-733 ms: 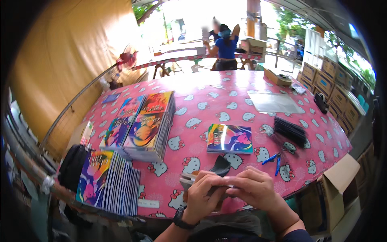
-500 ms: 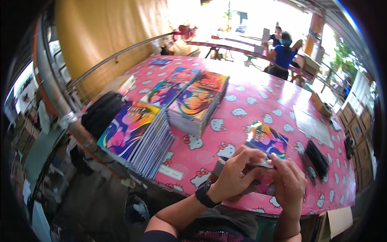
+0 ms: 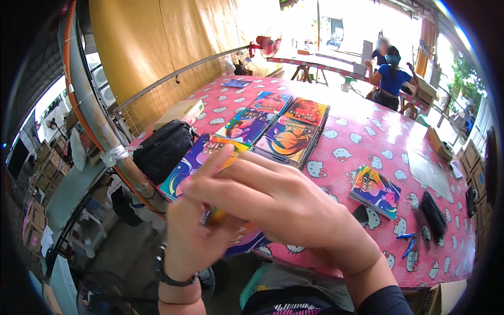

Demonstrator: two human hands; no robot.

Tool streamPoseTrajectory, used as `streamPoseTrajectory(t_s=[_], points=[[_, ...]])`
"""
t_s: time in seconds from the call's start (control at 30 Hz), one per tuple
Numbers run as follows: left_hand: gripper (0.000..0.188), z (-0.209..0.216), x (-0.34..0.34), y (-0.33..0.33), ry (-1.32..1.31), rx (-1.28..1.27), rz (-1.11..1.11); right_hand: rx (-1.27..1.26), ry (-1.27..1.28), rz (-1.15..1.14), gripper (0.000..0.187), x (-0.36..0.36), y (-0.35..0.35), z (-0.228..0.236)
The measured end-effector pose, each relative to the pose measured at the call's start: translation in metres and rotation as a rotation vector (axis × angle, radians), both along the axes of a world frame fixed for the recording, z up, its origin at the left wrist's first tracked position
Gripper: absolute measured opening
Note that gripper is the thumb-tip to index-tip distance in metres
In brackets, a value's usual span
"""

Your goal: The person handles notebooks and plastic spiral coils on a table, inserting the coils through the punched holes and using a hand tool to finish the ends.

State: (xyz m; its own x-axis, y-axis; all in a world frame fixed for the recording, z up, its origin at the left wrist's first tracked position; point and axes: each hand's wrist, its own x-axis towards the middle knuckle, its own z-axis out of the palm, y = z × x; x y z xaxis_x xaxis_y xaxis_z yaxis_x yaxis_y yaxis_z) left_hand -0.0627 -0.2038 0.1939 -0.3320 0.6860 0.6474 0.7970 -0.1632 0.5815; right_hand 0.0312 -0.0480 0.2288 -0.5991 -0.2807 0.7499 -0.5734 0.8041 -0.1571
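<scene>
Both hands are raised close under the camera, meeting in front of the chest. The right hand lies on top, palm down, fingers stretched leftward across the left hand, its index finger lifted slightly. The left hand sits beneath, fingers curled upward and partly hidden, blurred. The left wrist bears a dark band; the right forearm wears a dark sleeve.

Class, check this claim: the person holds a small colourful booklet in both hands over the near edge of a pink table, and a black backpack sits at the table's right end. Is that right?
Not quite. In the head view the black backpack sits at the left end of the pink table, not the right. The rest holds: the left hand and right hand hold a small colourful booklet over the near edge.
</scene>
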Motion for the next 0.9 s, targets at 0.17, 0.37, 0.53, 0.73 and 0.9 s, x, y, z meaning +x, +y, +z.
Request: streamPoseTrajectory(t_s=[0.17,0.37,0.53,0.73,0.9], points=[[0.050,-0.019,-0.069,-0.005,-0.397,0.552,0.207,-0.260,0.244,-0.361,0.054,-0.062,0.031,-0.009],[0.037,-0.095,-0.140,-0.036,0.072,-0.043,0.855,-0.664,-0.049,-0.444,0.043,-0.138,0.074,-0.121],[0.029,-0.135,-0.164,-0.023,-0.631,0.569,0.412,-0.988,-0.179,-0.308,0.037,-0.166,0.069,-0.160],[0.034,-0.138,-0.157,0.001,-0.714,0.641,0.316,-0.925,-0.007,-0.269,0.022,-0.183,0.084,-0.177],[0.042,-0.143,-0.165,-0.009,-0.530,0.514,0.395,-0.961,-0.155,-0.330,0.053,-0.167,0.072,-0.184]])
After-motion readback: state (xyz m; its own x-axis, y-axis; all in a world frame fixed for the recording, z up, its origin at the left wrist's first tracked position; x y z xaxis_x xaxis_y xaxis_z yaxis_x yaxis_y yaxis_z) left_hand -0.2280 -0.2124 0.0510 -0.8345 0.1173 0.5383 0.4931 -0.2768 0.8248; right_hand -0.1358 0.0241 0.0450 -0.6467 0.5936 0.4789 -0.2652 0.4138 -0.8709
